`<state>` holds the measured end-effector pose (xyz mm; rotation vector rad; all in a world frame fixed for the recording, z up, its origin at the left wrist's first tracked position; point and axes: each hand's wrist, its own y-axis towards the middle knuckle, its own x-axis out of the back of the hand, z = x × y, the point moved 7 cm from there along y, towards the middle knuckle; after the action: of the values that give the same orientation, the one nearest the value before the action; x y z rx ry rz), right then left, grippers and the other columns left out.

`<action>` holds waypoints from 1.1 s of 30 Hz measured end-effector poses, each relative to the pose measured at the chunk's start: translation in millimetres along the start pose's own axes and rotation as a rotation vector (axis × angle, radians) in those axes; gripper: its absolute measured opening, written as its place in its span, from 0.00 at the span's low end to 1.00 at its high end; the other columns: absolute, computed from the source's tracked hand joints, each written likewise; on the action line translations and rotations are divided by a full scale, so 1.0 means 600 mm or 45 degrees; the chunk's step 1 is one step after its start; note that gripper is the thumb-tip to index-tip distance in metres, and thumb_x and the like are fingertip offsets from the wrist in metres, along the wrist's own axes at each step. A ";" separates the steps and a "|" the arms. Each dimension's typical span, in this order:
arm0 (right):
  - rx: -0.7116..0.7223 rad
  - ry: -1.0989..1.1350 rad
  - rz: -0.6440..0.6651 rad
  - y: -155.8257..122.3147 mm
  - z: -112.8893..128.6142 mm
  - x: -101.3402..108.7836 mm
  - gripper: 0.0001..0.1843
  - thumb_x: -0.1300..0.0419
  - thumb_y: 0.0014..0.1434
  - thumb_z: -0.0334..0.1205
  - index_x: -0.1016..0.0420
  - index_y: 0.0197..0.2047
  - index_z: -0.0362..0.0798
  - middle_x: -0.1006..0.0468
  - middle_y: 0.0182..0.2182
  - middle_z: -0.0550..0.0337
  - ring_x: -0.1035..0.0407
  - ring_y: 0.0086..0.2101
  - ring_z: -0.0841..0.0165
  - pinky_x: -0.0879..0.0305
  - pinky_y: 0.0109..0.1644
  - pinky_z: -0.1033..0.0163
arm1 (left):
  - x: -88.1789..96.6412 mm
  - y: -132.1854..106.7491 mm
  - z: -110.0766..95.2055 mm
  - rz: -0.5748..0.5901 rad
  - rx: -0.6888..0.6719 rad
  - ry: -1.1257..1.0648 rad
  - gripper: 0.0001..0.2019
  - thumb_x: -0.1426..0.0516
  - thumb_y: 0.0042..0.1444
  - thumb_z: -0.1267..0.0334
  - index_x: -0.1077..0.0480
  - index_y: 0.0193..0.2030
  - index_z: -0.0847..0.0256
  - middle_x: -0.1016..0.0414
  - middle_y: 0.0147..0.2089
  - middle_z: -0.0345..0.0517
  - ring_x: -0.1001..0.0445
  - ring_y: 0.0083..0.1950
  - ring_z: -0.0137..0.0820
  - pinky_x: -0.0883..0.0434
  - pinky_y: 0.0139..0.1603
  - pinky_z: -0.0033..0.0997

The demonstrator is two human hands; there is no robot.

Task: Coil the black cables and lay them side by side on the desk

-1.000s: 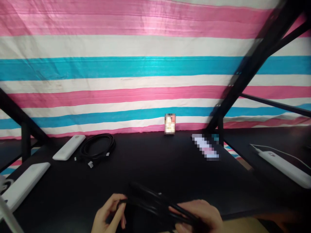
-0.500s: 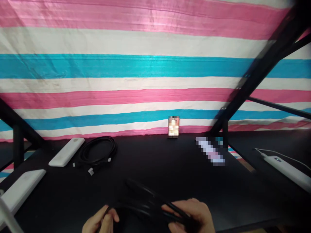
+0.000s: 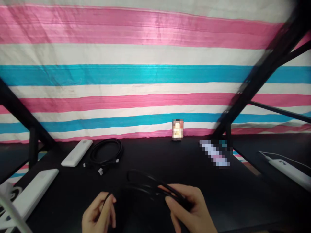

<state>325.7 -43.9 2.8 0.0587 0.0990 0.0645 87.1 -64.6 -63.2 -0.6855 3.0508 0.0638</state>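
My right hand (image 3: 188, 205) is closed around a bundle of black cable (image 3: 145, 187), whose loops stick out to the left over the dark table. Lower left of the middle, my left hand (image 3: 99, 212) pinches a thin black strand, which seems to be part of the same cable; the link between the hands is too dark to make out. Beyond the left hand lies a coiled black cable (image 3: 106, 152) with light-coloured plugs. Beside that coil rests a white power bank (image 3: 77, 153).
Nearer on the left is a second white power bank (image 3: 40, 189), with a white cable and pole at the corner. A small blurred card (image 3: 177, 130) stands at the back. A blurred flat item (image 3: 215, 153) lies right. Another white device (image 3: 289, 173) sits beyond the black frame (image 3: 243, 97).
Both hands have risen a little in the view, and the left fingers now pinch the strand higher up. The whole scene has shifted slightly right as the camera moved.
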 end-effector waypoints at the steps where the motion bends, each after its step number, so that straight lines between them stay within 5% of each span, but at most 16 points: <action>1: -0.018 0.027 0.023 0.003 -0.001 -0.003 0.16 0.36 0.52 0.49 0.21 0.39 0.47 0.40 0.09 0.71 0.44 0.08 0.78 0.46 0.13 0.72 | -0.014 0.001 0.008 0.026 0.026 -0.071 0.17 0.43 0.49 0.46 0.32 0.25 0.60 0.45 0.07 0.31 0.45 0.08 0.23 0.41 0.10 0.22; 5: 0.019 -0.007 -0.117 0.008 0.014 0.012 0.18 0.35 0.49 0.53 0.20 0.38 0.50 0.30 0.15 0.63 0.37 0.12 0.74 0.42 0.14 0.70 | -0.091 -0.001 0.037 0.290 0.135 -0.204 0.23 0.49 0.53 0.41 0.32 0.28 0.61 0.47 0.08 0.30 0.48 0.08 0.22 0.41 0.11 0.23; 9: 0.111 -0.069 -0.263 0.012 0.037 0.031 0.18 0.33 0.46 0.54 0.19 0.36 0.51 0.21 0.30 0.53 0.27 0.29 0.66 0.32 0.26 0.68 | -0.110 0.000 0.011 0.300 0.024 -0.166 0.19 0.45 0.53 0.46 0.33 0.37 0.61 0.41 0.11 0.30 0.45 0.11 0.20 0.42 0.14 0.19; 14: -0.117 0.058 0.131 0.047 0.008 -0.010 0.25 0.42 0.57 0.53 0.26 0.51 0.45 0.39 0.09 0.70 0.47 0.11 0.79 0.52 0.15 0.73 | -0.105 0.007 -0.046 0.370 -0.070 -0.109 0.16 0.45 0.54 0.49 0.34 0.29 0.62 0.40 0.10 0.32 0.43 0.10 0.20 0.49 0.12 0.18; 17: -0.170 0.092 0.228 0.063 -0.007 -0.023 0.27 0.43 0.58 0.53 0.28 0.53 0.42 0.42 0.09 0.71 0.50 0.11 0.79 0.57 0.17 0.73 | -0.081 0.021 -0.070 0.191 -0.142 -0.150 0.16 0.45 0.54 0.49 0.34 0.28 0.62 0.44 0.10 0.30 0.42 0.10 0.21 0.44 0.12 0.19; 21: -0.166 0.190 0.147 0.089 -0.028 -0.009 0.26 0.43 0.58 0.54 0.27 0.50 0.42 0.43 0.07 0.71 0.56 0.11 0.79 0.62 0.17 0.71 | -0.047 0.052 -0.062 -0.184 -0.124 -0.254 0.15 0.48 0.57 0.50 0.36 0.31 0.60 0.48 0.11 0.27 0.44 0.11 0.21 0.41 0.11 0.19; 28: -0.064 0.436 0.071 0.186 -0.106 -0.001 0.24 0.39 0.55 0.51 0.27 0.48 0.41 0.50 0.09 0.75 0.61 0.13 0.79 0.65 0.17 0.70 | -0.092 0.104 0.037 -0.118 -0.098 -0.231 0.15 0.52 0.60 0.50 0.39 0.33 0.59 0.48 0.13 0.26 0.51 0.11 0.19 0.49 0.10 0.16; 33: -0.075 0.480 0.003 0.213 -0.150 0.004 0.22 0.39 0.55 0.51 0.26 0.46 0.43 0.50 0.11 0.76 0.60 0.13 0.80 0.64 0.17 0.71 | -0.087 0.113 0.048 -0.227 -0.174 -0.123 0.13 0.53 0.61 0.52 0.37 0.38 0.60 0.46 0.15 0.27 0.48 0.13 0.19 0.47 0.12 0.17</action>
<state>311.4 88.6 -79.0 -0.0131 0.4734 0.0805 105.5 19.9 -88.3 -0.9298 2.9003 0.2964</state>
